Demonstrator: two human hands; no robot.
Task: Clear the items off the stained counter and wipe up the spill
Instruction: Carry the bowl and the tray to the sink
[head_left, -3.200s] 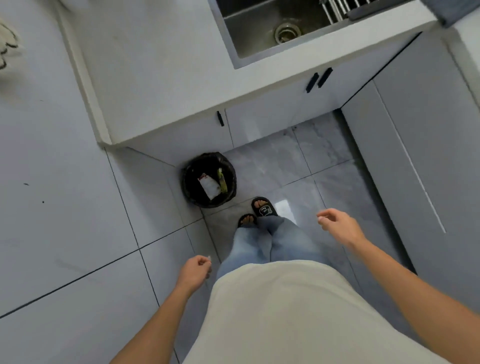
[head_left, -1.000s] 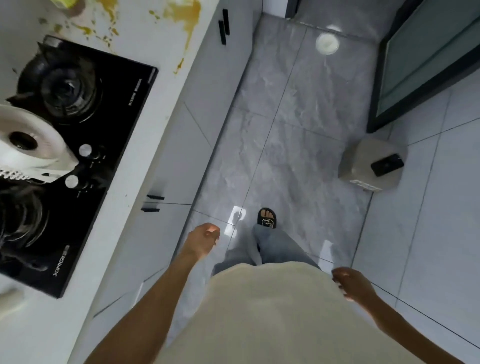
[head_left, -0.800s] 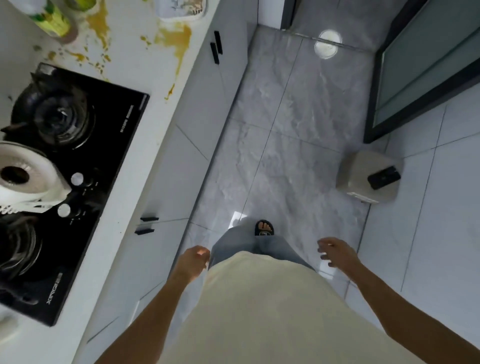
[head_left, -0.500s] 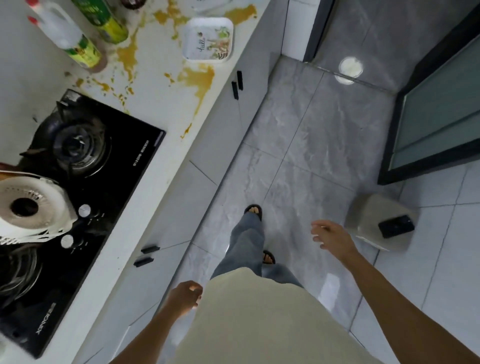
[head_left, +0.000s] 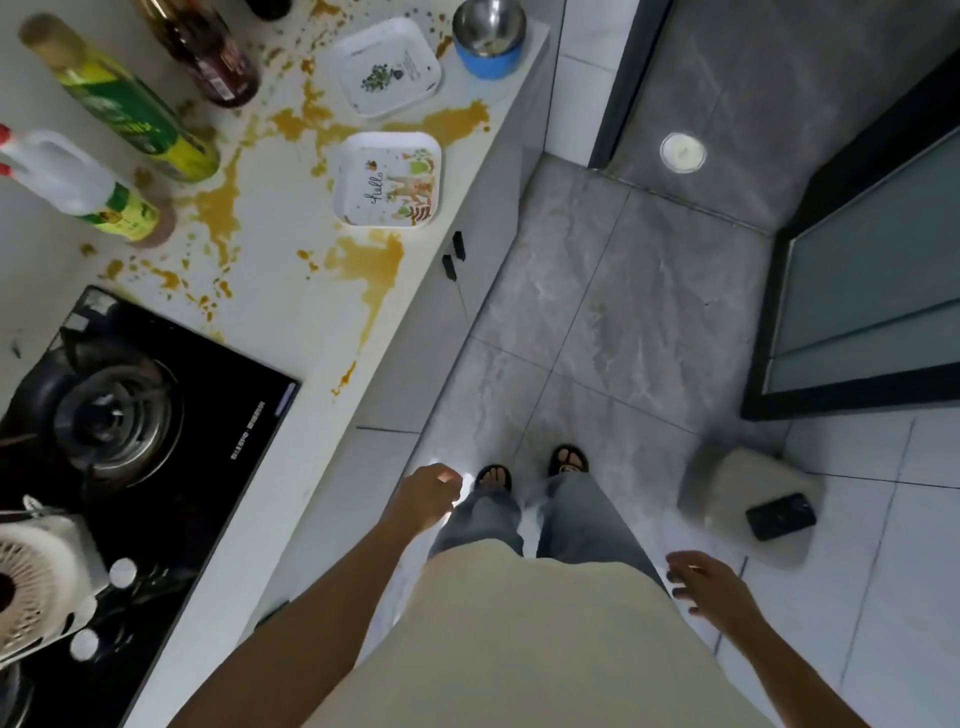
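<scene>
The task looks not yet started. The table (head_left: 291, 306) carries all its things, and the orange-yellow spill (head_left: 363, 260) is not wiped at all. It spreads in big patches and many small drops between the things, and one thin line runs down toward the front edge, near the black gas stove (head_left: 119, 415).

On the stained part stand two square white trays: the tray with the word "hello" (head_left: 388, 179) is close to the front edge, and the tray with a plant picture (head_left: 385, 66) lies just behind it. A steel bowl in a blue holder (head_left: 491, 39) stands at the far corner of the table. Toward the wall there are a green and yellow bottle (head_left: 130, 104), a dark red bottle (head_left: 208, 52) and a white bottle with a red cap (head_left: 67, 182); the spill reaches around their bases.

The person stands on the grey floor beside the table, and both hands are low and hold nothing. The left hand (head_left: 426, 496) hangs near the cabinet front with its fingers loosely curled. The right hand (head_left: 711, 587) is out to the side with its fingers apart and relaxed. No cloth or sponge is visible in the picture.

So everything is left, as a judgement: the trays, the bowl and the three bottles must be moved away, then something for wiping must be found, and then the stains must be cleaned, also the drops near the stove.
</scene>
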